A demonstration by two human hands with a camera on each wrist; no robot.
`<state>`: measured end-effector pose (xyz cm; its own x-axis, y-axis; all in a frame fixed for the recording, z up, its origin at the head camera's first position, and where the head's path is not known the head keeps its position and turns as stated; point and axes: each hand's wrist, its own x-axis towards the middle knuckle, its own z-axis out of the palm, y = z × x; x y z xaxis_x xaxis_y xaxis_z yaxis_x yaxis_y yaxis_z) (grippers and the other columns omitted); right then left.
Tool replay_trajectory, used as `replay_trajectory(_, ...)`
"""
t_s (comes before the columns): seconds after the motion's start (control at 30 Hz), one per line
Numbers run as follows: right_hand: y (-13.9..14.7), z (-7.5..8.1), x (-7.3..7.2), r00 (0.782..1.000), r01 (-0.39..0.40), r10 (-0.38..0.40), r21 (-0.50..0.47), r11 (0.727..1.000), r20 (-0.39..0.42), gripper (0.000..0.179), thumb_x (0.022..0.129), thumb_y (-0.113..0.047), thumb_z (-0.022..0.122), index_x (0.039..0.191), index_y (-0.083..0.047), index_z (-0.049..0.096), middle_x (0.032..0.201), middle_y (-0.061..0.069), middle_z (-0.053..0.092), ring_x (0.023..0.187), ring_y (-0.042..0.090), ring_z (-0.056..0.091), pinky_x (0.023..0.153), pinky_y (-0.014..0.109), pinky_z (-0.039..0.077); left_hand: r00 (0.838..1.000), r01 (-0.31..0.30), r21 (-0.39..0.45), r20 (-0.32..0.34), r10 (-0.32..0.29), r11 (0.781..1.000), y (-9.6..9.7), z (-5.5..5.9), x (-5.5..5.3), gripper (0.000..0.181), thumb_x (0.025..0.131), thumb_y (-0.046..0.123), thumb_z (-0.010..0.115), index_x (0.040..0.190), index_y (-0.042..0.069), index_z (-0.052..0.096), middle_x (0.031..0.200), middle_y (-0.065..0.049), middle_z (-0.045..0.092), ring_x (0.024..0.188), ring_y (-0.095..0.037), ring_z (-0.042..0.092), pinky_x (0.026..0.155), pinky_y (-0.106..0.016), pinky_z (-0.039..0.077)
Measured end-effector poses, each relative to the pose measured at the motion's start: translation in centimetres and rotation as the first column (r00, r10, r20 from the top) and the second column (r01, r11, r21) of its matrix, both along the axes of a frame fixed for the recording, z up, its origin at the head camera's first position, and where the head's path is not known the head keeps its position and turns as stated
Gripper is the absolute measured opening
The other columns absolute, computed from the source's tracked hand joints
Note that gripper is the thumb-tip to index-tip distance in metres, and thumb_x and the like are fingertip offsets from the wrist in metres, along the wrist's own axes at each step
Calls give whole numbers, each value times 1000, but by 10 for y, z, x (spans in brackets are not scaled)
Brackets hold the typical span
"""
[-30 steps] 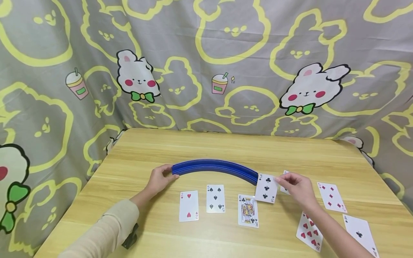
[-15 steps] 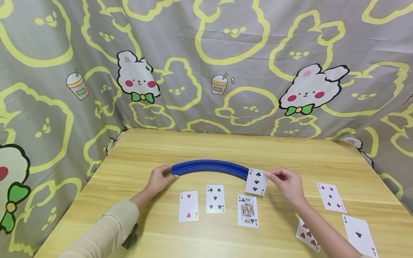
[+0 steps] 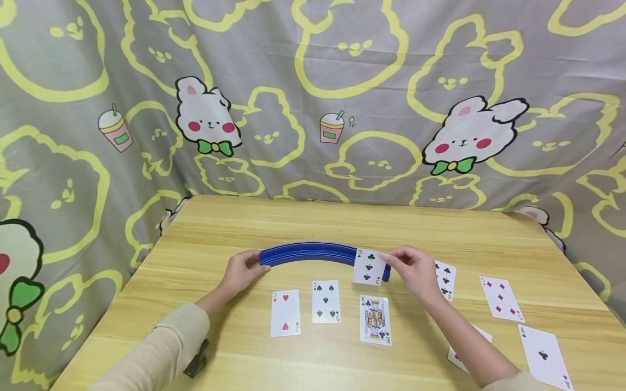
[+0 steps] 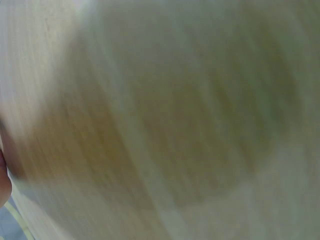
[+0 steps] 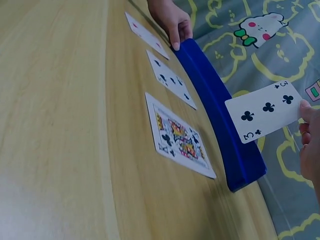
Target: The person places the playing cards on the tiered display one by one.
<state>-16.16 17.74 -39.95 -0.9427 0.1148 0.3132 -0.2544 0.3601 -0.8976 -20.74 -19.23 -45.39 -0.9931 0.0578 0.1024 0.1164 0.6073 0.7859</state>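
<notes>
A curved blue card holder [image 3: 308, 250] lies across the middle of the table, its grooved side toward me. My left hand [image 3: 242, 272] grips its left end, thumb in front and fingers behind. Between thumb and fingers my right hand [image 3: 414, 272] pinches the right edge of a three of clubs [image 3: 369, 266]. The card stands face toward me, overlapping the holder's right part in the head view. In the right wrist view, the card's lower edge [image 5: 235, 121] is right at the holder's groove. Only wood grain, shadow and a fingertip [image 4: 4, 182] show in the left wrist view.
In front of the holder lie a two of hearts [image 3: 286, 313], five of spades [image 3: 325, 302] and king of clubs [image 3: 375, 320]. Right of them are a club card [image 3: 446, 279], five of diamonds [image 3: 502, 298], ace of clubs [image 3: 545, 355] and a red card under my forearm. A patterned curtain [image 3: 313, 163] hangs behind.
My right hand has carried the three of clubs leftward and slightly away from me, from the holder's right end to further along it. The left hand has stayed in place.
</notes>
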Motion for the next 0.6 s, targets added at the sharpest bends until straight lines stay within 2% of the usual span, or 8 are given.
replay_trajectory(0.2, -16, 4, -6, 1000, -19, 19, -31, 999, -13, 11, 76, -6, 74, 77, 3, 68, 66, -14, 61, 56, 1, 49, 49, 14, 43, 1000, 4, -8, -7, -4, 1000, -1, 0, 0, 32, 77, 7, 74, 106, -1, 66, 102, -17, 69, 99, -29, 64, 93, -43, 51)
replay_trajectory(0.23, -21, 11, -4, 1000, -16, 16, -26, 1000, 12, 11, 77, -5, 73, 78, 4, 68, 67, -13, 62, 57, 1, 49, 49, 14, 44, 1000, 5, -7, -7, -5, 1000, -1, 0, 0, 32, 76, 7, 74, 106, -1, 66, 102, -17, 69, 99, -30, 64, 93, -43, 52)
replay_trajectory(0.43, -45, 38, 5, 999, -45, 45, -18, 999, 16, 8, 77, 3, 70, 78, 9, 66, 69, 7, 66, 56, -1, 47, 50, 13, 42, 1000, 11, -2, -16, -11, 1000, 0, 0, 1, 31, 76, 6, 74, 105, -2, 66, 101, -18, 69, 97, -30, 64, 91, -43, 52)
replay_trajectory(0.6, -50, 17, -10, 996, -82, 85, -78, 994, 34, 10, 78, -2, 71, 81, 7, 68, 76, 16, 67, 58, 1, 49, 51, 13, 43, 1000, 10, 3, -15, -10, 1000, 0, 1, 1, 31, 76, 6, 74, 105, -2, 66, 101, -18, 69, 97, -29, 64, 91, -43, 53)
